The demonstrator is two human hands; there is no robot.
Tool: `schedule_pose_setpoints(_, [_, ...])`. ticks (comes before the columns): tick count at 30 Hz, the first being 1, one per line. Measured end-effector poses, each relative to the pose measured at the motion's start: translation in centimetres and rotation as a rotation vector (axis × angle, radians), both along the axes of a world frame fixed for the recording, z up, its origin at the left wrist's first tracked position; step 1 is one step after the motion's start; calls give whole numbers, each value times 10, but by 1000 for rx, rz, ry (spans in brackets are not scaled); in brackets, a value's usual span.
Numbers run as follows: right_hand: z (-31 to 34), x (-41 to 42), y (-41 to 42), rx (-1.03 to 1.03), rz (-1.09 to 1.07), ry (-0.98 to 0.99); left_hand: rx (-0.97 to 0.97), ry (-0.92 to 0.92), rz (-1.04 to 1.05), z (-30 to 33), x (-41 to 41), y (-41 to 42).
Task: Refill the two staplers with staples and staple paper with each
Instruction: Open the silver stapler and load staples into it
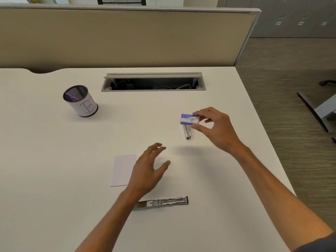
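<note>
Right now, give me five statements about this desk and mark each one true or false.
1. The right hand pinches the staple box. True.
2. The left hand grips the near stapler. False: it is open above the desk, holding nothing, and the stapler lies apart from its fingers.
3. The mesh pen cup lies on its side. False: it stands upright at the far left.
4. A slip of white paper lies flat beside the left hand. True.
5. The far stapler sits inside the cable tray. False: it lies on the desk, partly behind the staple box.
</note>
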State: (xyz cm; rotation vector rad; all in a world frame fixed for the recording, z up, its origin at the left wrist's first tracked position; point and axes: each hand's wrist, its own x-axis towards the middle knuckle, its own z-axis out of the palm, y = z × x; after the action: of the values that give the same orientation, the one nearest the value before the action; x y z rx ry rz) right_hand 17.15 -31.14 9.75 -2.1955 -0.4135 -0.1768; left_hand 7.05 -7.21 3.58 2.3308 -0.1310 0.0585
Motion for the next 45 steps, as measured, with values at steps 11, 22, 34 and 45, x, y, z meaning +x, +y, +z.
schedule_pose_setpoints(11, [21,-98,25,-23,93,-32,-280,-22,23,42,-31,-4])
schedule_pose_setpoints(22, [35,-160,39,-42,130,-39,-672,219,-94,80,-68,10])
schedule_pose_setpoints(34, [52,-192,57,-10,104,-55,-817,329,-219,101,-90,30])
schedule_pose_setpoints(45, [61,-206,72,70,67,-76,-946,443,-294,115,-98,52])
